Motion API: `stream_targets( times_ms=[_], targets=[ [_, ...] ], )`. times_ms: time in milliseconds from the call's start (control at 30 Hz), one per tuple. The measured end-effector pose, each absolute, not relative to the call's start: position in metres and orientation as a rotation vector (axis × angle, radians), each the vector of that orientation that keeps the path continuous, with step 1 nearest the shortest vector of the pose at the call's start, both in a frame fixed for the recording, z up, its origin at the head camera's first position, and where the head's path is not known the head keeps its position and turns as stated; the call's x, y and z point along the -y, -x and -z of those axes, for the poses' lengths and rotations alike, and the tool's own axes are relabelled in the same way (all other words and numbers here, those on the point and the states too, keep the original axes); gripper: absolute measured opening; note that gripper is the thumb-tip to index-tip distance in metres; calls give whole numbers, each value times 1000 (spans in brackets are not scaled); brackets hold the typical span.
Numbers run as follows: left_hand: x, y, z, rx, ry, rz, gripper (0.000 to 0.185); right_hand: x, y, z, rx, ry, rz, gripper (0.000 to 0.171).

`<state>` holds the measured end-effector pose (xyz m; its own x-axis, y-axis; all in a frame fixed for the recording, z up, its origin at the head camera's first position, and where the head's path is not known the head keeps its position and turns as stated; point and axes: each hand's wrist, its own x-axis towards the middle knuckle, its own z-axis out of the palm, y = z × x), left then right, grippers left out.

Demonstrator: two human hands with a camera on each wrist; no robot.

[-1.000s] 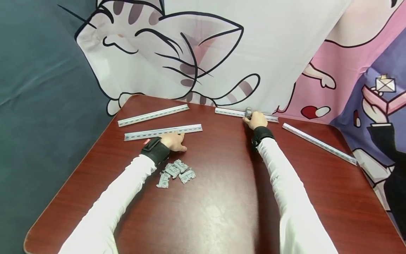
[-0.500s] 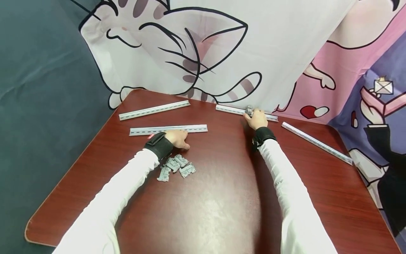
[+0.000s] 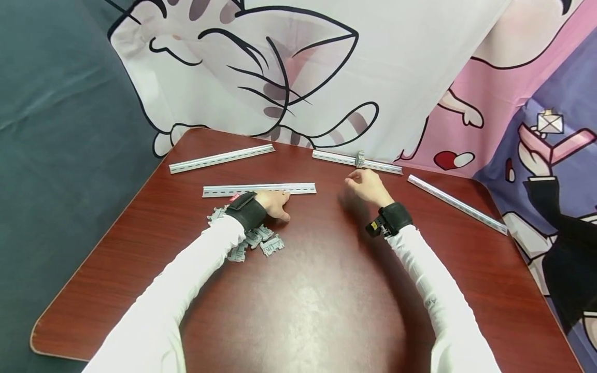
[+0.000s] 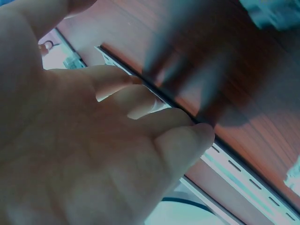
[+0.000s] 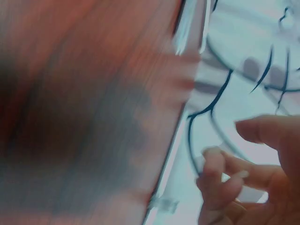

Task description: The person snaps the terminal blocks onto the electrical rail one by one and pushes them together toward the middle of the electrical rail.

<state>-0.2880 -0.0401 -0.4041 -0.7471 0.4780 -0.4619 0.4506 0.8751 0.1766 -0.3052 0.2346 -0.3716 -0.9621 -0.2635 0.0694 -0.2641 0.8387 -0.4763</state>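
Note:
In the head view my left hand (image 3: 274,203) touches the front-left slotted DIN rail (image 3: 247,191), its fingers reaching the rail's near edge. The left wrist view has those fingers (image 4: 173,126) along the same rail, with the thumb held apart. My right hand (image 3: 367,187) hangs a little in front of the back DIN rail (image 3: 384,167), fingers loosely bent around nothing. One grey terminal block (image 3: 360,159) stands upright on that back rail. Several more terminal blocks (image 3: 272,245) lie beside the left forearm, partly hidden by the wrist and sleeve.
Another DIN rail (image 3: 221,158) lies at the back left, and one more (image 3: 457,204) slants along the right side. The brown table (image 3: 354,311) ends at a printed cloth backdrop (image 3: 410,77) behind the rails.
My right hand has let go of the terminal block on the back rail and drawn back toward me. The front-left rail has slid right along with my left hand.

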Motion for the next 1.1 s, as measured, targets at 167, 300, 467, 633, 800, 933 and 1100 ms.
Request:
stream_targets(
  times_ms=[167,300,467,633,800,933,1100],
  targets=[
    [26,308,445,-2608,-758,-54,93,-218,282,367,3121,-564,-805,30],
    [5,291,420,-2548,-741,-79,86,-210,267,364,3192,-612,-854,30],
    [-14,259,380,-2520,-738,3,77,-212,250,358,3240,-630,-877,30],
    [-30,250,378,-2539,-717,51,78,-221,237,353,3285,-594,-739,31],
    [-46,239,380,-2545,-693,4,79,-226,232,355,3324,-541,-615,37],
    [-60,230,381,-2541,-708,-20,78,-226,232,360,3346,-486,-501,40],
    [-78,221,381,-2542,-757,1,78,-228,230,363,3400,-431,-416,44]
  ],
)
